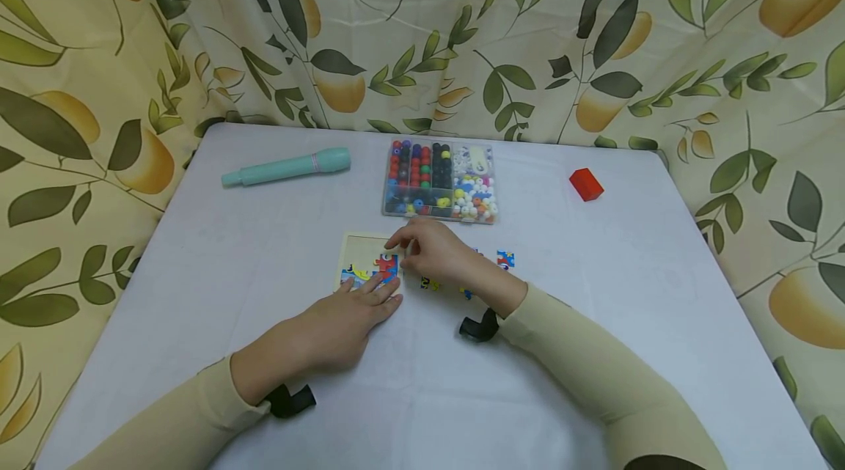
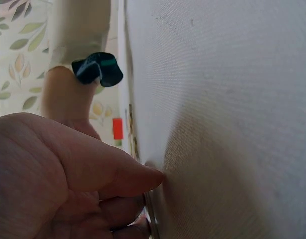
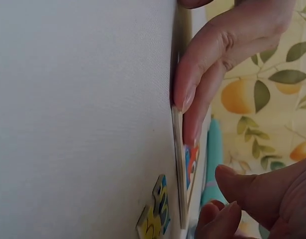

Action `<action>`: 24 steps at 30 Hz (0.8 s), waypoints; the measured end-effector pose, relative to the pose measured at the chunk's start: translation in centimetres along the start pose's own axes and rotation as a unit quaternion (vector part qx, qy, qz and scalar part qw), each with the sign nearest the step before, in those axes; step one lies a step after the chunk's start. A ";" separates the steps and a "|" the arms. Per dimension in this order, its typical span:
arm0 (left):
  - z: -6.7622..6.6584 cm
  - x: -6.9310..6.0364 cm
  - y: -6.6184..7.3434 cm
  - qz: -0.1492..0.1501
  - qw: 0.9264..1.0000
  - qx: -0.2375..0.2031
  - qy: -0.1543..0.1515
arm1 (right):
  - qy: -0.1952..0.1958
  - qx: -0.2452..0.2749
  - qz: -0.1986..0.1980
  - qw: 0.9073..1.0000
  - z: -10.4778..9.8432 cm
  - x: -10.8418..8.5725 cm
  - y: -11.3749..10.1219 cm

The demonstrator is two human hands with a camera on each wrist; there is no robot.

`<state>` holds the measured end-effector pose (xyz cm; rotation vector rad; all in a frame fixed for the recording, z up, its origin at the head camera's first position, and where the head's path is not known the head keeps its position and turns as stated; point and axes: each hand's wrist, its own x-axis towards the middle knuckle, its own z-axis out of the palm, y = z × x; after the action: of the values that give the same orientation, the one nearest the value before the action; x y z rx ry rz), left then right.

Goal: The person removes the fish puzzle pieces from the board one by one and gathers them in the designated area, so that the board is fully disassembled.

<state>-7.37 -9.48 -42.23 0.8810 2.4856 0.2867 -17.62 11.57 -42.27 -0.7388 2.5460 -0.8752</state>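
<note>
Pressing hand: the left hand (image 1: 337, 323) lies with fingers straight and slightly spread over the near right part of the puzzle board (image 1: 366, 243), its thumb tip down by the board's edge.
Hovering hand: the right hand (image 1: 439, 250) is at the board's far right edge, fingers loosely bent, with a gap between thumb and fingertips (the right wrist view shows this best).
Board: pale and flat on the white surface (image 1: 422, 419), a little left of the middle; its far part is bare, and its near edge is hidden by the left hand.
Pieces on the board: a red-and-blue piece (image 1: 386, 265) at the right, just left of the right thumb, and blue-and-yellow pieces (image 1: 356, 273) at the near left.
Loose pieces: a yellow-and-black piece (image 1: 429, 283) just right of the board, a blue-and-red piece (image 1: 505, 259) farther right, others partly covered by the right forearm.
Bead box (image 1: 396, 213): clear, divided, filled with coloured beads, beyond the right hand.
Teal tube (image 1: 287, 167): far left, lying aslant.
Red block (image 1: 586, 185): far right, well apart from the box.
Sleeves: pale beige, with black mounts (image 1: 479, 326) at both wrists.
Curtain (image 1: 409, 30): fruit and leaf print, behind the surface.
</note>
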 end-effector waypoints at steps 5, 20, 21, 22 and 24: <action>0.0 0.0 -0.1 0.005 1.000 0.002 0.003 | -0.018 -0.009 -0.001 1.000 0.7 1.0 -0.5; 0.1 -0.1 -0.2 0.017 1.000 0.009 0.011 | -0.022 -0.050 0.016 0.998 1.9 1.9 -1.0; 0.1 -0.1 -0.2 0.017 1.000 0.009 0.010 | -0.021 -0.047 0.016 0.999 1.9 1.9 -1.0; 0.1 -0.1 -0.2 0.017 1.000 0.008 0.010 | -0.019 -0.043 0.016 0.999 1.9 1.9 -0.9; 0.1 -0.1 -0.2 0.017 1.000 0.005 0.009 | -0.017 -0.037 0.015 0.999 1.9 1.8 -0.9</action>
<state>-7.40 -9.69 -42.34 0.9289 2.4933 0.2943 -17.86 9.06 -43.34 -0.7289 2.5647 -0.7575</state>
